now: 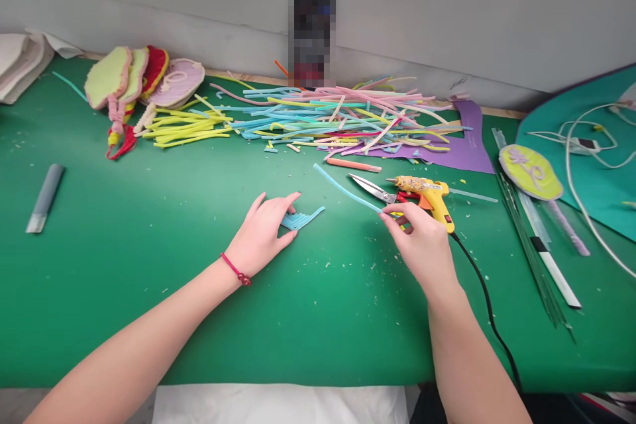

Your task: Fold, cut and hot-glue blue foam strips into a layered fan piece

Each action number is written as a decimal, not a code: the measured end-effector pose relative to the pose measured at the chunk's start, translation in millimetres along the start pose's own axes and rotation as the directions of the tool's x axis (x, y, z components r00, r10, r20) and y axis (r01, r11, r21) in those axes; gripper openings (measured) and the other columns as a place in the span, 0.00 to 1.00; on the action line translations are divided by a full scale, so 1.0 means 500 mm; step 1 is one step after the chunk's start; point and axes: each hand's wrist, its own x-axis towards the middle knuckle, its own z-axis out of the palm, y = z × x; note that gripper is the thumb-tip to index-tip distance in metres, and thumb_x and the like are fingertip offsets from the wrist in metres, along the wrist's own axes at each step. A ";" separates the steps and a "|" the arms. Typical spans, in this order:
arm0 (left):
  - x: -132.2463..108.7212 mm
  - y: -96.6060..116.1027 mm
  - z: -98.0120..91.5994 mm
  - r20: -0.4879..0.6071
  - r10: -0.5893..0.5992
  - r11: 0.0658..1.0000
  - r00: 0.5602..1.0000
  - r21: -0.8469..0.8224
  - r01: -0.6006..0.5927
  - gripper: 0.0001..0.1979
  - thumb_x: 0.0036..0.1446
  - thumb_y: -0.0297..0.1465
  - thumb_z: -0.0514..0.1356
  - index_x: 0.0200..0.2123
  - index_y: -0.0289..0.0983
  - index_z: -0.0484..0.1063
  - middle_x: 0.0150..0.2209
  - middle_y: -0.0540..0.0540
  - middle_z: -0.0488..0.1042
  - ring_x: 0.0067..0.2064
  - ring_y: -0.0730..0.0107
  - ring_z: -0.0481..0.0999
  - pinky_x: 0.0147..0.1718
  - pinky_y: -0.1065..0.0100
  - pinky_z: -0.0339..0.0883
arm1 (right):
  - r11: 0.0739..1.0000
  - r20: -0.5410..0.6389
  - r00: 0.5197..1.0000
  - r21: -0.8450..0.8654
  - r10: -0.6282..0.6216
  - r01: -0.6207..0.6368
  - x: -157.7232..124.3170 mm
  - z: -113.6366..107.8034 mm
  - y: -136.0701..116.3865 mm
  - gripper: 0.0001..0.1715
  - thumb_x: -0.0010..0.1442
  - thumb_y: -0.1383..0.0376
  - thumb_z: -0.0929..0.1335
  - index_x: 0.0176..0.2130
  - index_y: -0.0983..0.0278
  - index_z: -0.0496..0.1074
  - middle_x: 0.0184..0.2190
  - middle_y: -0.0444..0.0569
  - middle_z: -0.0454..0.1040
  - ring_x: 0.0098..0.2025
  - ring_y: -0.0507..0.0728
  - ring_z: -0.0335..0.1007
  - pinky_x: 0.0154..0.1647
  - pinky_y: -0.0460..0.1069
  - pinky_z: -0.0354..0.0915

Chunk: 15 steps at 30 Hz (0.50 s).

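Observation:
My right hand point(420, 238) pinches one end of a light blue pipe cleaner point(345, 189), whose free end points to the upper left above the table. My left hand point(265, 228) is curled around a small blue piece point(294, 220) of pipe cleaner lengths laid side by side. Its thumb is at the near edge and its fingers partly hide the far side. One strand of that piece sticks out to the right. Just beyond my right hand lie open scissors point(372, 189) with red handles and a yellow hot glue gun point(422, 195).
A heap of coloured pipe cleaners point(338, 116) lies along the back on purple sheet point(472, 146). Fuzzy fan shapes point(109, 76) are at back left, a grey tube point(46, 199) at far left. Right: a yellow-green fan point(530, 172), green wires point(531, 245) and the glue gun's black cord point(489, 305).

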 end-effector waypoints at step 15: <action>-0.009 0.024 -0.044 0.008 -0.083 0.929 0.996 -0.362 0.081 0.10 0.61 0.34 0.54 0.34 0.40 0.75 0.30 0.52 0.79 0.31 0.71 0.78 0.34 0.71 0.70 | 0.961 0.136 0.956 -0.061 -0.259 0.269 -0.022 0.012 -0.038 0.08 0.64 0.63 0.64 0.36 0.60 0.72 0.34 0.45 0.76 0.34 0.54 0.71 0.34 0.48 0.64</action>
